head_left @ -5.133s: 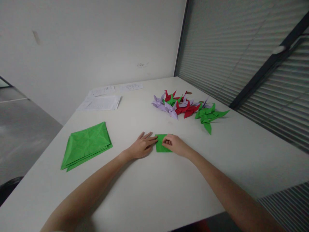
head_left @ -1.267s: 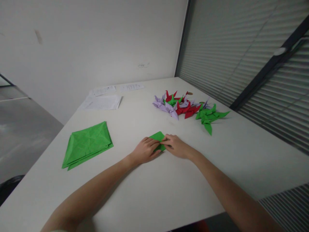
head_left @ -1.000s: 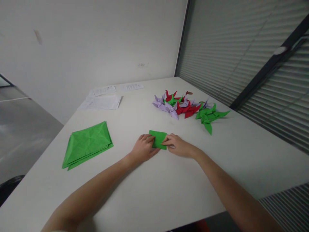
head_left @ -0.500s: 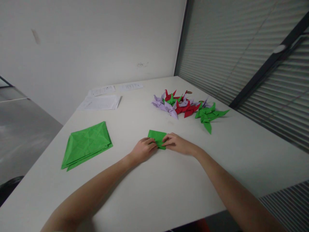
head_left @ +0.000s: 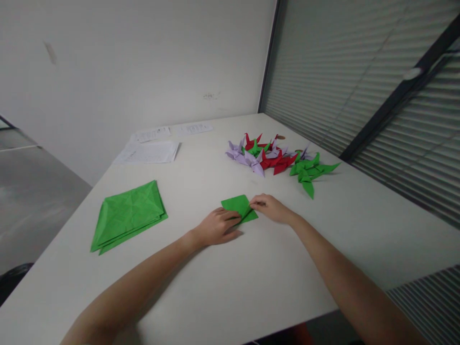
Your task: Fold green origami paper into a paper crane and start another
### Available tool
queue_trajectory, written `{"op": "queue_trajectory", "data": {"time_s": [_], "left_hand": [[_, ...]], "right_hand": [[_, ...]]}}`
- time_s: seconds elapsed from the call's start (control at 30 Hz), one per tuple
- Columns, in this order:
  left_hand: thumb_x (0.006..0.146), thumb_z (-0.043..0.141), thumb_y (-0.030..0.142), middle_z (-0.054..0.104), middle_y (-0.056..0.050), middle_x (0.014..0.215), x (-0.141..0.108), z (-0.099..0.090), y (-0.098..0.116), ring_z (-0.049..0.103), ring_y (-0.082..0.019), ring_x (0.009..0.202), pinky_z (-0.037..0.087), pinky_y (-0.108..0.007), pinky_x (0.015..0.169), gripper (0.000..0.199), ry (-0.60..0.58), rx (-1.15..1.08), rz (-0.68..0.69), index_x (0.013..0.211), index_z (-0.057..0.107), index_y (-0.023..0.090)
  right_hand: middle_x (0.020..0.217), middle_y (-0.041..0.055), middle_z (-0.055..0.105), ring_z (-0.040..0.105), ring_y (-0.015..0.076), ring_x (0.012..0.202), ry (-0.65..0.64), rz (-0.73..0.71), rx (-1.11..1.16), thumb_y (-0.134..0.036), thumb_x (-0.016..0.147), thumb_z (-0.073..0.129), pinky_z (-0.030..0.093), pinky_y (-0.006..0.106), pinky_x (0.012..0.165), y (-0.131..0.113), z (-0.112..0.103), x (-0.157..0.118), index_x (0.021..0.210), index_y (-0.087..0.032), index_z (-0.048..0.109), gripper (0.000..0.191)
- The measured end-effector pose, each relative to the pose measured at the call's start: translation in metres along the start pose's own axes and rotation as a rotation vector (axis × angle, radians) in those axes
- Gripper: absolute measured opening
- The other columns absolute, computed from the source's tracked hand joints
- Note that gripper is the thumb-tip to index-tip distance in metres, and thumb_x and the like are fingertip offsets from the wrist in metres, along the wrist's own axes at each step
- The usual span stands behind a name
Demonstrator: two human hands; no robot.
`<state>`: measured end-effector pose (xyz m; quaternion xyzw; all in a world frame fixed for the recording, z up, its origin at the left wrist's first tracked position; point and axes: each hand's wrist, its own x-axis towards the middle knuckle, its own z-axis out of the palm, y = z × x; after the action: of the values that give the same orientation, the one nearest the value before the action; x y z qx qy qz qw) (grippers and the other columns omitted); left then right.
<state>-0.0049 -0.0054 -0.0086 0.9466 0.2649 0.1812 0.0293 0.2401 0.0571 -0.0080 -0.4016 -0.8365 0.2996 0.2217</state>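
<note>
A small folded piece of green paper [head_left: 236,203] lies on the white table in front of me, with a flap on its right side raised. My left hand [head_left: 219,226] rests flat across the paper's lower left part, fingers stretched out and thumb apart, and hides some of it. At the right edge, my right hand [head_left: 269,207] pinches the raised flap between thumb and fingertips. One green corner shows below that flap, on the right.
A stack of creased green paper sheets [head_left: 130,213] lies to the left. Folded paper flowers [head_left: 276,158] in red, lilac and green are heaped at the back right. Printed sheets [head_left: 151,152] lie at the back left. Window blinds [head_left: 362,91] border the table's right side.
My right hand has lifted the paper's right flap and moved slightly up and right. The left hand has gone from gripping the lower edge to lying flat, thumb out.
</note>
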Motion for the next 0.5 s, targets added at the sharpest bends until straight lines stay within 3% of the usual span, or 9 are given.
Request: {"op": "queue_trajectory", "data": {"time_s": [0.1, 0.27, 0.5], "left_hand": [[0.092, 0.05, 0.048, 0.061, -0.014, 0.126, 0.001, -0.002, 0.006, 0.061, -0.025, 0.11, 0.045, -0.039, 0.095, 0.044, -0.036, -0.045, 0.042, 0.119, 0.061, 0.015], [0.091, 0.05, 0.052, 0.056, -0.016, 0.134, 0.003, -0.002, 0.012, 0.055, -0.028, 0.121, 0.04, -0.042, 0.1, 0.051, -0.066, -0.048, 0.065, 0.125, 0.057, 0.015], [0.091, 0.051, 0.047, 0.059, -0.017, 0.127, 0.001, 0.0, 0.009, 0.058, -0.027, 0.115, 0.041, -0.042, 0.101, 0.042, -0.029, -0.097, 0.102, 0.116, 0.062, 0.015]], "right_hand": [[0.073, 0.0031, 0.066, 0.057, 0.0166, 0.069, 0.001, 0.044, 0.04, -0.029, 0.088, 0.051, 0.044, 0.028, 0.065, 0.0, 0.001, 0.0, 0.082, -0.015, 0.067, 0.022], [0.073, 0.0033, 0.066, 0.056, 0.0165, 0.07, 0.04, 0.017, -0.057, -0.028, 0.089, 0.049, 0.043, 0.029, 0.069, 0.001, 0.008, 0.002, 0.08, -0.016, 0.067, 0.023], [0.074, 0.0033, 0.069, 0.054, 0.0188, 0.075, 0.171, 0.09, -0.237, -0.024, 0.087, 0.053, 0.04, 0.031, 0.074, 0.002, 0.025, 0.004, 0.078, -0.019, 0.067, 0.016]]}}
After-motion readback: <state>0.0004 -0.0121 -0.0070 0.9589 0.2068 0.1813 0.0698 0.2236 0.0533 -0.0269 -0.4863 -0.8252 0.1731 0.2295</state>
